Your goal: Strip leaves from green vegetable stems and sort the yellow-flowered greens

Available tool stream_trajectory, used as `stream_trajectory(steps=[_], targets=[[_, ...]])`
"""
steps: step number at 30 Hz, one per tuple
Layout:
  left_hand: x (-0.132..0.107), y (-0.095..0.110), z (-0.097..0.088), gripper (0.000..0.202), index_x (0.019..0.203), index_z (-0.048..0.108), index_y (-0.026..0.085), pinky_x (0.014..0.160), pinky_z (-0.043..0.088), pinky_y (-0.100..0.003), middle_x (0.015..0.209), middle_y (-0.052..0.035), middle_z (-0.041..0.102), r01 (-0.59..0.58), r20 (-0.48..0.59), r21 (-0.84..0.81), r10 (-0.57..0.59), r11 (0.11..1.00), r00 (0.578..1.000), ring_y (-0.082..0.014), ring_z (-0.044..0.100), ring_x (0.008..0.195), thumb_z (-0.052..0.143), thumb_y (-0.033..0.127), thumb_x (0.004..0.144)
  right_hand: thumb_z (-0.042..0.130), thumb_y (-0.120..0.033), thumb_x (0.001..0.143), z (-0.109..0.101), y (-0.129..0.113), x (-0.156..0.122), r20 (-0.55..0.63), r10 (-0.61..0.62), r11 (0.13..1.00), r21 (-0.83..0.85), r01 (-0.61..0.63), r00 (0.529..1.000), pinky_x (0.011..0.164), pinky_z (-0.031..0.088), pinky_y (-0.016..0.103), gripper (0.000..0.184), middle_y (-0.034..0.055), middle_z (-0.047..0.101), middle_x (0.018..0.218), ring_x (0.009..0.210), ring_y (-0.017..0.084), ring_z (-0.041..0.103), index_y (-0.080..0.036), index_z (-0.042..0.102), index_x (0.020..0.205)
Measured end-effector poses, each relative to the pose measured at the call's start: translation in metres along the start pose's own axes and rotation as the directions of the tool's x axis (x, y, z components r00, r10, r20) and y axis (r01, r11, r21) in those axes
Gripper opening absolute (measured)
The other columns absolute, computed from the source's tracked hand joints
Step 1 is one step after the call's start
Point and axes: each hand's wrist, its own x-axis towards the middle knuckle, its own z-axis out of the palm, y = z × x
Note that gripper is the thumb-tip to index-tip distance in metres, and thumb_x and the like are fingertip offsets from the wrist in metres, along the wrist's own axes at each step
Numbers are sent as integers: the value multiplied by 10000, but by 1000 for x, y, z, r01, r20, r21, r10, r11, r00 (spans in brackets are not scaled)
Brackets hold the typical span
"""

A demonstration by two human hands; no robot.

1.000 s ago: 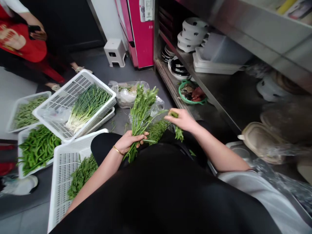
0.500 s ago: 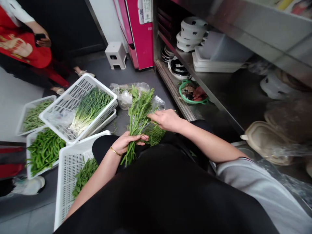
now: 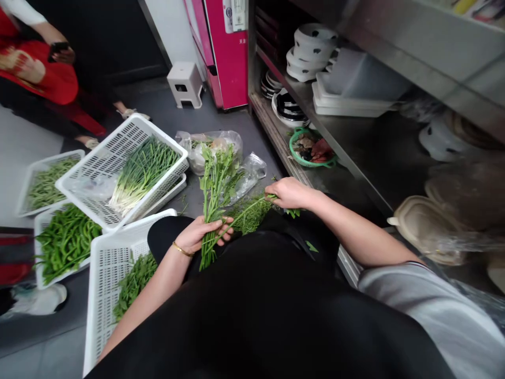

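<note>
Left grip (image 3: pixel 203 232) curled around the lower stems of a bunch of leafy greens (image 3: pixel 215 181), the fingertips emerging past the stems; the bunch points away from the body, leafy end outermost. Right grip (image 3: pixel 290 193) nearly closed, thumb and fingers pinching a single green stem (image 3: pixel 251 205) that slants down toward the fingers of the left. Between the two, lower down, a heap of fine greenery (image 3: pixel 254 217). Beyond the bunch, clear plastic bags (image 3: pixel 252 171) on the floor. At left, a white basket (image 3: pixel 101 284) of greens, with scallions (image 3: pixel 148 173) in another basket beyond it.
</note>
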Motion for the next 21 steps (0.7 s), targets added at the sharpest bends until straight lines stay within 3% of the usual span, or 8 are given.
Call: stream_trajectory(steps=[2, 5, 9, 12, 15, 17, 21], targets=[[-3, 0, 0, 333, 968, 664, 67, 393, 407, -186, 627, -83, 655, -14, -39, 42, 15, 999, 999, -114, 559, 459, 720, 232, 685, 462, -285, 824, 0, 0, 2, -1, 36, 998, 53, -36, 999, 542, 234, 249, 213, 64, 652, 732, 627, 139, 532, -159, 632, 807], [-6, 1, -4, 284, 862, 681, 63, 340, 278, -150, 465, -7, 545, -25, -135, 66, 34, 998, 990, -51, 433, 370, 750, 227, 641, 482, -294, 820, 1, 3, 3, 56, -52, 946, 323, 32, 997, 571, 291, 228, 225, 37, 644, 705, 618, 118, 523, -149, 652, 795], [-10, 2, -10, 281, 775, 684, 62, 335, 243, -154, 419, 1, 506, -6, -159, 112, 24, 994, 987, -43, 389, 338, 763, 272, 606, 516, -369, 814, 9, 11, -4, 161, -244, 710, 701, 63, 956, 585, 347, 202, 290, 14, 652, 731, 585, 83, 510, -131, 681, 831], [-12, 3, -12, 274, 775, 691, 72, 333, 228, -160, 377, 11, 473, 19, -111, 185, 2, 982, 994, -51, 377, 322, 751, 288, 619, 529, -442, 795, 13, 18, -5, 181, -184, 609, 792, -32, 966, 538, 345, 198, 377, 15, 648, 720, 528, 69, 477, -116, 687, 898], [-11, 5, -10, 249, 770, 698, 82, 336, 222, -161, 375, 8, 474, 42, -83, 244, -23, 969, 996, -50, 377, 322, 742, 287, 635, 562, -438, 767, 9, 16, 3, 119, -62, 614, 787, -56, 991, 555, 357, 198, 387, 20, 656, 743, 567, 77, 494, -109, 689, 926], [-10, 8, -7, 238, 758, 698, 84, 338, 223, -162, 390, 3, 488, 43, -85, 253, -22, 967, 996, -46, 374, 324, 743, 281, 632, 593, -408, 747, 5, 7, 12, 138, -156, 658, 753, -1, 978, 578, 363, 196, 350, 13, 661, 740, 594, 81, 510, -117, 696, 911], [-7, 10, -2, 226, 760, 696, 80, 344, 239, -162, 412, 9, 489, 4, -82, 239, 16, 971, 997, -46, 379, 344, 742, 261, 632, 588, -341, 752, 8, -17, 26, 229, -396, 681, 723, 117, 889, 553, 344, 192, 249, -10, 625, 622, 548, 71, 489, -120, 701, 756]])
